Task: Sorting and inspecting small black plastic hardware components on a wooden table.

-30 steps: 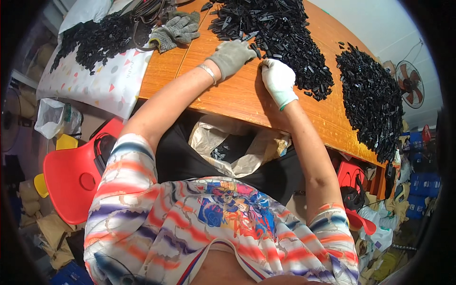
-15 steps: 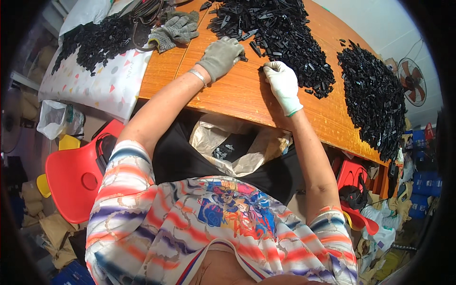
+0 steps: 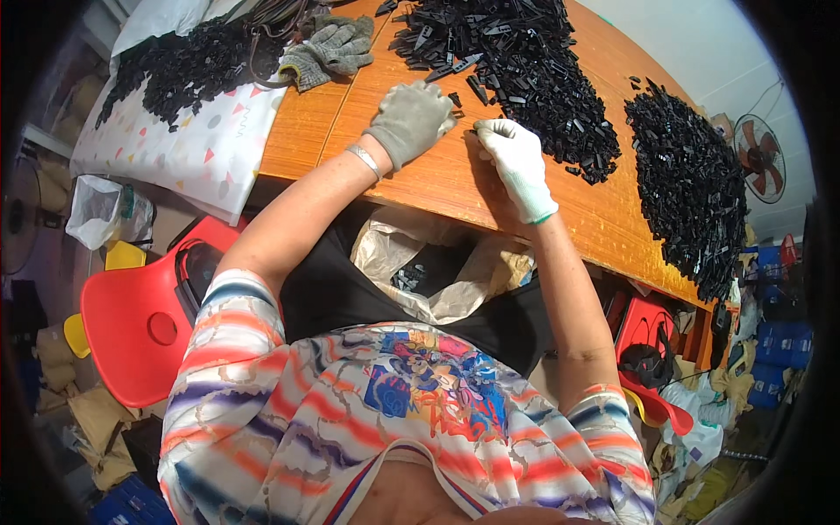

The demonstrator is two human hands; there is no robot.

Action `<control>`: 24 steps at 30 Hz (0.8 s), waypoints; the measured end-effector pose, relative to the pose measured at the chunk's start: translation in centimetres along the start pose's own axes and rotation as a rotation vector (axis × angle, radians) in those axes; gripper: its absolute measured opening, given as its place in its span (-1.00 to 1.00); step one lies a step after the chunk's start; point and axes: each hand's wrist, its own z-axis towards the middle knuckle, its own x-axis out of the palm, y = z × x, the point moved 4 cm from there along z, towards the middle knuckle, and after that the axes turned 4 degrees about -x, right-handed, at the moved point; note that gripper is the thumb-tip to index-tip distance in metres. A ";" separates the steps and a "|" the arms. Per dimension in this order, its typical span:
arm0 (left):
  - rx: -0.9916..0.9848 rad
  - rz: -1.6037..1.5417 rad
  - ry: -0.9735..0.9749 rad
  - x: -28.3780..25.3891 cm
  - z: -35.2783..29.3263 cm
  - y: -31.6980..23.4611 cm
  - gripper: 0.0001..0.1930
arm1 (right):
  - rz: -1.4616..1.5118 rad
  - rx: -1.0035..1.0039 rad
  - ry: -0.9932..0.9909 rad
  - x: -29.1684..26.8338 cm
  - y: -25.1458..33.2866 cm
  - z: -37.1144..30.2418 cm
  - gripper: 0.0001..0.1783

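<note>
1. Although the 2 gloved hands work near each other, they are apart, and a small black piece [image 3: 456, 99] lies on the wooden table [image 3: 582, 206] in front of the gap between them, just beside the fingers of the left hand [image 3: 411, 124].
2. The left hand, in a grey glove, is palm down with its fingers curled toward the tabletop; they hide what is beneath, so I cannot tell whether they grip anything.
3. The right hand [image 3: 518, 168], in a white glove with a green cuff, has its thumb and forefinger drawn together; a dark speck shows at the tips, but I cannot tell if it is held.
4. Just beyond both hands spreads the central heap [image 3: 516, 79] of black pieces, mostly narrow and elongated.
5. To its right, across a strip of bare wood, lies the right-hand heap [image 3: 687, 184], also black.
6. To the left, a pair of loose grey gloves [image 3: 328, 54] lies near a patterned white sheet [image 3: 214, 162] bearing the left-hand heap [image 3: 184, 79].
7. Below the table edge, an open pale sack [image 3: 376, 249] sits between the person's legs, with dark pieces inside.
8. Farther out are a red chair [image 3: 122, 341] at left and a fan [image 3: 759, 157] at right.
</note>
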 end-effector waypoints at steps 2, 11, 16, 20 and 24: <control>0.027 -0.002 -0.040 0.2 -0.2 -0.3 -0.78 | 0.037 -0.018 0.003 0.1 0.2 -0.1 -0.79; -0.485 -1.657 0.155 1.7 -1.0 0.6 -0.77 | 0.091 -0.007 -0.074 -0.1 1.6 -0.6 -0.80; -0.517 -2.137 0.256 2.3 -3.8 -0.5 -0.71 | 0.174 -0.031 -0.128 0.8 3.9 -1.1 -0.77; -0.503 -2.191 0.338 0.8 -4.2 -2.3 -0.74 | 0.186 -0.053 -0.155 1.6 5.1 -1.8 -0.79; -0.525 -2.184 0.298 0.3 -4.5 -2.7 -0.76 | 0.095 -0.073 -0.152 1.8 4.6 -1.6 -0.80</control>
